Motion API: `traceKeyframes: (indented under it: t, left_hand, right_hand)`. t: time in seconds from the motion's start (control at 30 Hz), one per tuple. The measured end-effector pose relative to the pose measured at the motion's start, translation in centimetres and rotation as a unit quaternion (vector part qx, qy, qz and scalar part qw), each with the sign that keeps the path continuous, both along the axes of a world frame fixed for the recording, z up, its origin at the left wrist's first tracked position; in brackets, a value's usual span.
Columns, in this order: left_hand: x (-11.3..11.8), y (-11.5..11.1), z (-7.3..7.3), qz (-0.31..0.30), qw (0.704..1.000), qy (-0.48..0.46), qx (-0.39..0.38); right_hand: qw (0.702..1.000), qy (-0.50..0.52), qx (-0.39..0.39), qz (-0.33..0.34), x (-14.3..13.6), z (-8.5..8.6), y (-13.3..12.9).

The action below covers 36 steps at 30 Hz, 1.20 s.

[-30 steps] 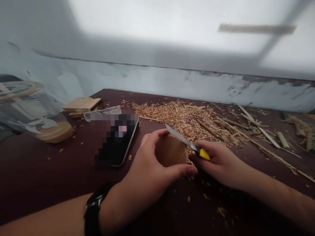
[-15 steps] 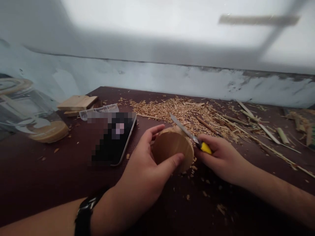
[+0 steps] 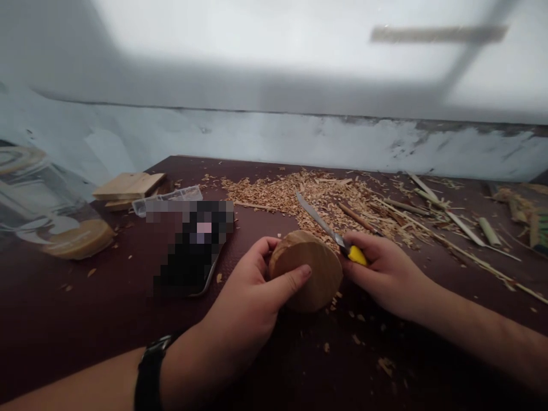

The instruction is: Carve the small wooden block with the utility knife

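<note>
A round block of wood (image 3: 321, 274) with a flat face turned toward me is gripped in my left hand (image 3: 252, 291). My left thumb lies across that face, and the other fingers go behind the edge, partly hidden. In my right hand (image 3: 381, 274) is a carving knife (image 3: 319, 220) with a slim curved blade and a yellow and black handle. Its blade points up and to the left, just above the block's upper right rim; I cannot tell whether it touches the wood.
Wood chips (image 3: 278, 191) heap up behind the block. A phone (image 3: 192, 251), a clear plastic case (image 3: 166, 200), wooden boards (image 3: 128, 187) and a clear cup (image 3: 55, 211) stand on the left. Thin sticks (image 3: 466, 228) and a brown-handled tool (image 3: 357, 217) lie to the right.
My left hand has turned the wooden block, so its flat face shows more fully and sits slightly lower. The knife stays nearly in place in my right hand. The view has shifted a little.
</note>
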<state>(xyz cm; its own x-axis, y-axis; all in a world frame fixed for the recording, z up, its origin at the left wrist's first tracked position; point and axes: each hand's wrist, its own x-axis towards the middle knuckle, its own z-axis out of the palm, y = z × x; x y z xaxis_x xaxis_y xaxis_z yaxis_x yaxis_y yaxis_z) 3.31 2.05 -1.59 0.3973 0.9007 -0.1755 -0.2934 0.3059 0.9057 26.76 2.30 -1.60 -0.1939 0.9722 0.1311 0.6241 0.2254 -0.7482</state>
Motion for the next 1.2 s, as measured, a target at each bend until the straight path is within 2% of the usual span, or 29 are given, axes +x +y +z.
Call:
traceKeyframes:
  t: [0.17,0.5,0.77,0.87,0.93,1.03,1.1,1.2]
  left_hand:
    - [0.0,0.0,-0.1,-0.021,0.999,-0.028,-0.014]
    - [0.2,-0.1,0.1,-0.007,0.999,-0.038,-0.025]
    - [0.2,-0.2,0.0,0.003,0.999,-0.041,-0.035]
    - [0.2,-0.2,0.0,0.006,0.999,-0.044,-0.032]
    - [0.2,-0.1,0.1,0.017,0.998,-0.049,-0.032]
    - [0.0,0.0,0.3,0.031,0.998,-0.049,-0.027]
    - [-0.2,0.0,0.3,0.025,0.998,-0.049,-0.004]
    - [-0.5,0.1,0.0,-0.004,0.998,-0.058,0.036]
  right_hand:
    - [1.000,0.000,-0.006,0.009,0.0,-0.3,0.0]
    - [1.000,0.000,-0.008,0.007,-0.4,0.3,-0.2]
    - [0.994,0.068,0.044,-0.076,0.3,0.4,0.1]
    - [0.986,0.103,0.087,-0.099,0.8,0.5,0.0]
    - [0.987,0.057,0.134,-0.071,1.0,0.9,-0.1]
    - [0.980,-0.069,0.179,0.043,1.0,1.7,-0.6]
    - [0.970,-0.121,0.179,0.108,0.6,2.0,-1.0]
    - [0.961,-0.165,0.154,0.160,-0.1,2.3,-1.6]
